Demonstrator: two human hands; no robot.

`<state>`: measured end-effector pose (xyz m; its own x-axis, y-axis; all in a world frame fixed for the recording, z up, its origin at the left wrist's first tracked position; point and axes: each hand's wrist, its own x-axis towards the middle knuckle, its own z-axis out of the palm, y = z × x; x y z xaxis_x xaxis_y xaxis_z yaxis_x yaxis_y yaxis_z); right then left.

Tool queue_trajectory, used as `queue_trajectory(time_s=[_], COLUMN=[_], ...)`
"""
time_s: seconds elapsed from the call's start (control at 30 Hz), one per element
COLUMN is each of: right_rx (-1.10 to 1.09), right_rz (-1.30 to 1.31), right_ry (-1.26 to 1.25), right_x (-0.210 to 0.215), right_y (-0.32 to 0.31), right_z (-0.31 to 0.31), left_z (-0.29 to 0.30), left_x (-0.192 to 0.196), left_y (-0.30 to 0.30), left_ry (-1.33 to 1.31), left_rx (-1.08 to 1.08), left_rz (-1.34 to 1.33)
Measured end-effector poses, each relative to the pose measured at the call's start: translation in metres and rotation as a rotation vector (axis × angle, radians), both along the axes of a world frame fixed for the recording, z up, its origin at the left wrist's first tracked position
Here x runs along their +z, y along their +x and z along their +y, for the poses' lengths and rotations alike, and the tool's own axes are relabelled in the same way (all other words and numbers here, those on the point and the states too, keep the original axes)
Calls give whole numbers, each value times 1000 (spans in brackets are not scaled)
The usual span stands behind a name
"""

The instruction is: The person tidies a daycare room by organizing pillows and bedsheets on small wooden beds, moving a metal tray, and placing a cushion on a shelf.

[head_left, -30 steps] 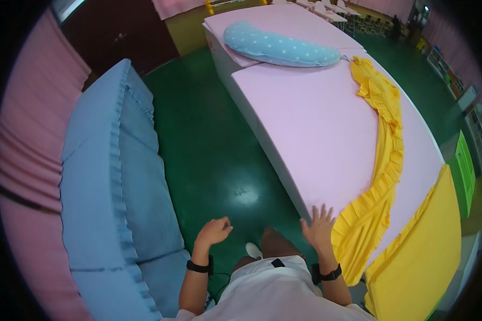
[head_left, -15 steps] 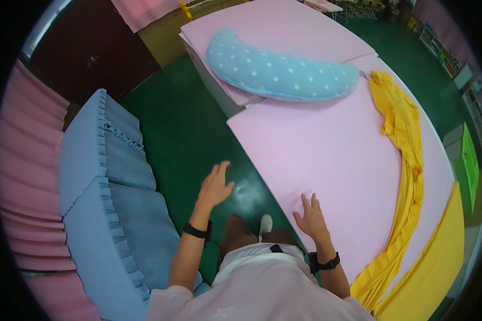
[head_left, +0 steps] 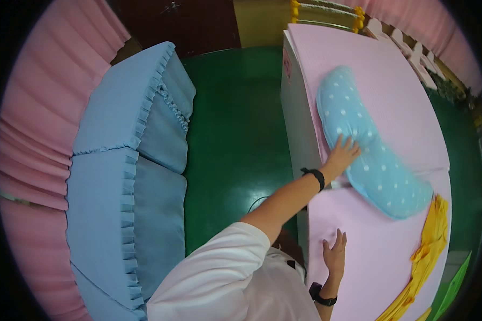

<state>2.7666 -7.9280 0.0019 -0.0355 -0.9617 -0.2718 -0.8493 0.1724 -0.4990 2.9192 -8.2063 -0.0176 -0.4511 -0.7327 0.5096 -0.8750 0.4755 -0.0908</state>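
Observation:
A curved light-blue pillow with white dots lies across two adjoining pink-covered surfaces. My left hand reaches across to the pillow's near edge, its fingers spread and resting on the fabric by the inner bend. Whether the thumb goes under the pillow cannot be made out. Over the nearer pink surface is my right hand, open, fingers apart and holding nothing. A bunched yellow cloth runs along the far right side of that surface, beside the pillow's lower end.
On the left stands a row of blue fabric-covered furniture with ruffled edges, in front of a pink curtain. Green floor lies between it and the pink surfaces. A yellow-posted rail is at the back.
My view has turned to the right-hand pink surfaces and pillow. My left hand has moved from above the floor onto the pillow. The right hand stays open over the pink surface.

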Motion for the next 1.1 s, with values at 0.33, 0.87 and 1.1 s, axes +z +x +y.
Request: queue_trajectory(time_s=[0.33, 0.87, 1.1], right_rx=[225, 763, 1348], right_rz=[-203, -1040, -1162], right_ry=[-51, 341, 1138], right_x=[-37, 10, 36], right_y=[31, 335, 512], right_z=[-105, -54, 197], left_z=[-15, 516, 760], left_x=[112, 251, 225], left_y=[81, 333, 273], left_ry=[66, -543, -876], left_rx=[-114, 1219, 1696], left_rz=[431, 352, 628])
